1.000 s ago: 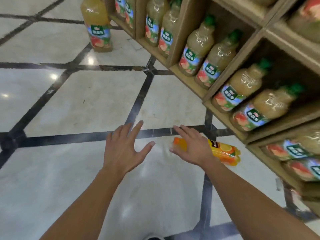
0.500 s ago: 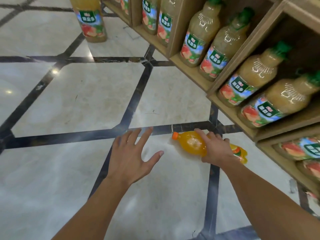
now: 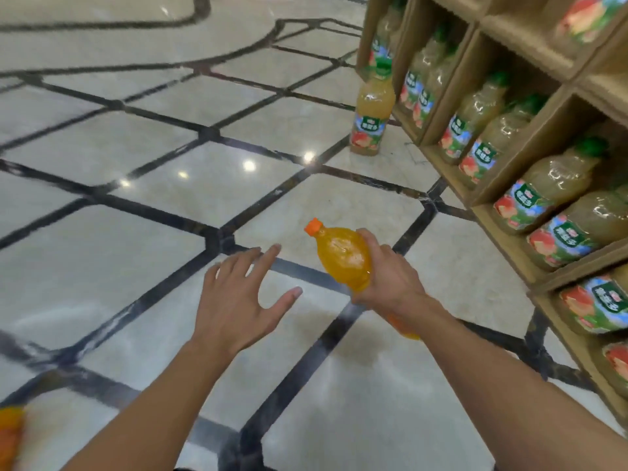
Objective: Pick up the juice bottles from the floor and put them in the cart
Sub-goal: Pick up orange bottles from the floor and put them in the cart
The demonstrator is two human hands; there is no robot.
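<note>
A smooth, bulbous orange juice bottle (image 3: 343, 254) with a ribbed orange cap is gripped around its middle by the right hand (image 3: 390, 277), fingers wrapped tight, and is held tilted above the glossy marble floor (image 3: 136, 249) with its dark inlaid lines. The left hand (image 3: 238, 300) is spread wide, empty, beside the bottle and apart from it. A pale peach juice bottle (image 3: 372, 120) stands upright on the floor by the wooden shelf (image 3: 503, 185), and a blurred orange shape (image 3: 10, 436) at the lower left edge is possibly another bottle.
</note>
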